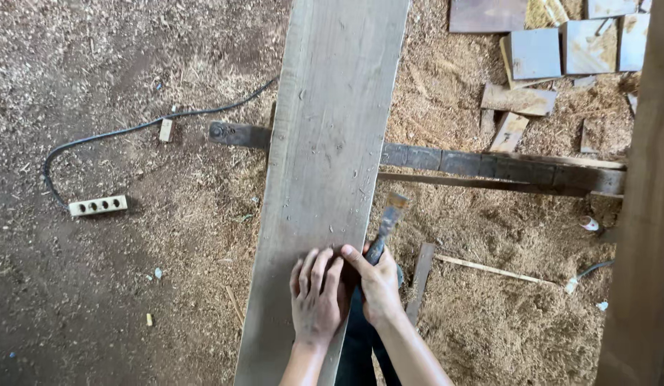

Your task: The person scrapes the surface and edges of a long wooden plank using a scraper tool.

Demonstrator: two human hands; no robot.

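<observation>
looking straight down at a long grey plank [325,143], running from 6 o'clock up to 12 o'clock through the middle of the view, resting across a dark crossbeam [489,168] lying from 9 to 3 o'clock beneath it.

left hand [316,300] lying flat on the plank's lower stretch, palm down, fingers spread slightly and pointing toward 12 o'clock, gripping nothing, only pressing on the wood. right hand [378,286] sitting just at 3 o'clock of the left, touching it at the thumb, curled closed around the dark handle of a chisel [388,221]. chisel blade pointing toward 1 o'clock, lying just off the plank's right edge; whether touching the edge, impossible to tell.

at 9 o'clock, well apart from the plank, a pale power strip [97,206] lying on the sawdust-covered floor [96,307], with a black cable [146,127] curving away toward 12 o'clock and under the plank. at 1 to 2 o'clock, a scatter of square wood offcuts [536,53] sitting in the shavings. at 4 o'clock, near the right hand, a thin wooden slat [421,275] and a narrow stick [489,268] lying on the sawdust. along 3 o'clock, a broad brown board [643,236] filling the frame's edge.
</observation>
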